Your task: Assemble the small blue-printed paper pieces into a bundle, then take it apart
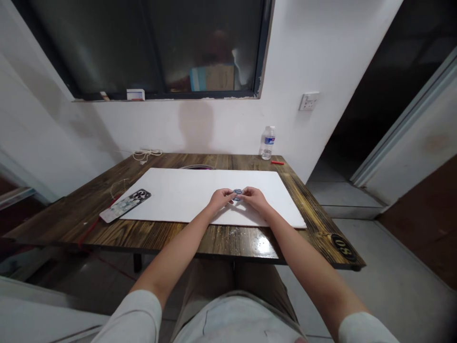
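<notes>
The bare left hand (219, 200) and bare right hand (254, 196) meet at their fingertips around a small blue-grey object (237, 192) (too small to make out further). Beneath them lies a flat white rectangular board (178, 190) on a dark-brown, streaky-grained wooden table (150, 233). Well left of the left hand, a phone in a pale patterned case (124, 206) overlaps the board's edge. Beyond the right hand stand a clear plastic bottle with a blue label (267, 143) and, lying just beside it, a thin red stick-like item (277, 163). Far beyond the left hand sits a coiled off-white cord (147, 154).
</notes>
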Motion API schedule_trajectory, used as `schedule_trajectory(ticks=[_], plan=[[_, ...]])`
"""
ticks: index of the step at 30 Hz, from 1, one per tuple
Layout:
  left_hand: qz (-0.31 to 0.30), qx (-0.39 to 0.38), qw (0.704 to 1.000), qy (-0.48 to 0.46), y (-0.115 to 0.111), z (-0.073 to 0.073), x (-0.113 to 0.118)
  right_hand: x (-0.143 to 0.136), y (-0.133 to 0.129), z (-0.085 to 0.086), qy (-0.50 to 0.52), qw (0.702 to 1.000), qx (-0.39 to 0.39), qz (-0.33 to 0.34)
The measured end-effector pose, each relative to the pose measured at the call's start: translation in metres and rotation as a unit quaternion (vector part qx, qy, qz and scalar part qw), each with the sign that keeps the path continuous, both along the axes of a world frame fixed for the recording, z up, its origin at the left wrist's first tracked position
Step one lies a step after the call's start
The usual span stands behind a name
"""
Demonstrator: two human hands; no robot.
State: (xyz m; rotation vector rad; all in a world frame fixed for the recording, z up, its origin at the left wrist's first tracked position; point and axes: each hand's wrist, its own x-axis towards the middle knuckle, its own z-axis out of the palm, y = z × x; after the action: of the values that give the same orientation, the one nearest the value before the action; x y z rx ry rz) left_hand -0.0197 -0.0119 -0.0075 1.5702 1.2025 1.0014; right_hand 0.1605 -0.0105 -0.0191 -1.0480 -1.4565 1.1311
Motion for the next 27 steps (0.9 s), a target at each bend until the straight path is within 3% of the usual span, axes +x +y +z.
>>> schedule_trajectory(ticks=[12,23,27], plan=[[-0.007,-0.002,1.000,-0.009,0.0023,-0.0027,-0.0012,0.0021,-0.0025,0.0012,-0.003,1.000,-0.011,0.017],[0.038,0.012,0.999,-0.026,0.0008,0.0002,-0.0002,0.0018,0.0011,-0.0033,0.009,1.000,-0.011,0.020],[0.081,0.025,0.995,-0.061,0.0038,0.0015,-0.0026,0.0004,0.0027,-0.0047,0.032,0.999,-0.020,0.030]])
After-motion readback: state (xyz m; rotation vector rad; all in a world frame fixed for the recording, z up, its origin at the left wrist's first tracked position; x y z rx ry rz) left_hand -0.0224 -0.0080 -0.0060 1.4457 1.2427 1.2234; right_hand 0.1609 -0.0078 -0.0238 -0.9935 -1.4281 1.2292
